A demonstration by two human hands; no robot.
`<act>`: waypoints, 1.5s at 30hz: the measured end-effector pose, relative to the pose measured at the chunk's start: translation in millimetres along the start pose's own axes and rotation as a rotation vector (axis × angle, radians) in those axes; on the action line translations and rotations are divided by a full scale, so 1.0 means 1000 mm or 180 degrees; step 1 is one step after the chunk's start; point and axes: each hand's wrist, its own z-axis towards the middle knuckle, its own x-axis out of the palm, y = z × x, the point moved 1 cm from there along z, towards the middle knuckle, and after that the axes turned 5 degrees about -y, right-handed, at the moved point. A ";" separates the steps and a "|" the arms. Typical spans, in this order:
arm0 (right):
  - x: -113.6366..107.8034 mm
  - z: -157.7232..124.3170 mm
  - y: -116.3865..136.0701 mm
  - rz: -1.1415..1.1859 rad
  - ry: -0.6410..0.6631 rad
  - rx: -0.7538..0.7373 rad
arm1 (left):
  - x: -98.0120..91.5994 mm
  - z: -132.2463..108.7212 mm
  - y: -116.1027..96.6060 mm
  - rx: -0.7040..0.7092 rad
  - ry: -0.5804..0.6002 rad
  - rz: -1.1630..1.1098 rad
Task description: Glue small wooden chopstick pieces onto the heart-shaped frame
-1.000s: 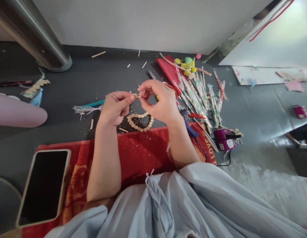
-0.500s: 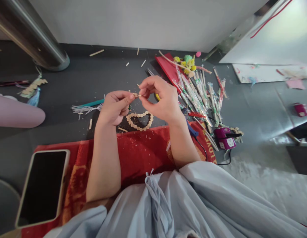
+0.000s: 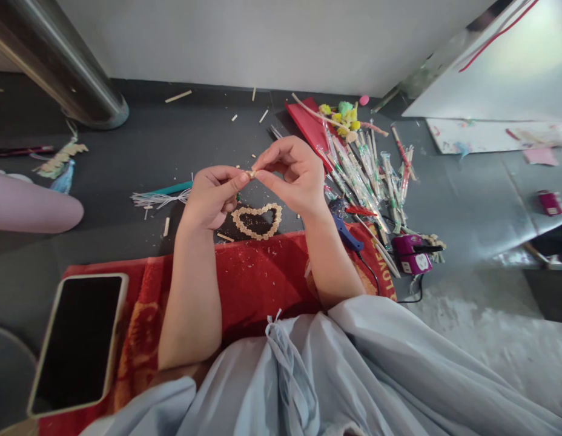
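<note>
The left hand [image 3: 209, 198] is pinching a small pale piece [image 3: 251, 174], apparently unfinished; nearer the body, a heart-shaped outline [image 3: 258, 235] is lying, seemingly closed; the right hand [image 3: 300, 180] is pinching the piece's other end; farther right, wrapped sticks [image 3: 357, 172] are lying, apparently unused.

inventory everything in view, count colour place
small piece: one, pale, centre
heart-shaped ring: one, beige, below small piece
loose sticks: several, pale, mostly upper middle
wrapped sticks: many, white and green, right
flat sheet: one, red, behind wrapped sticks
fluffy pieces: several, yellow and mint, upper right
boxes: two, purple, right
corded tool: one, blue, near one box
towel: one, red, lower middle
phone: one, black, lower left
strings: many, white, left of ring
cylinder: one, lilac, left edge
post: one, metallic, upper left
garment: one, pale grey, bottom
left hand: one, bare, pinching small piece
right hand: one, bare, pinching small piece
</note>
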 end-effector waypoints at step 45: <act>-0.011 0.002 -0.014 -0.0143 0.0534 -0.0185 | 0.000 -0.002 -0.002 -0.0044 -0.0175 0.0290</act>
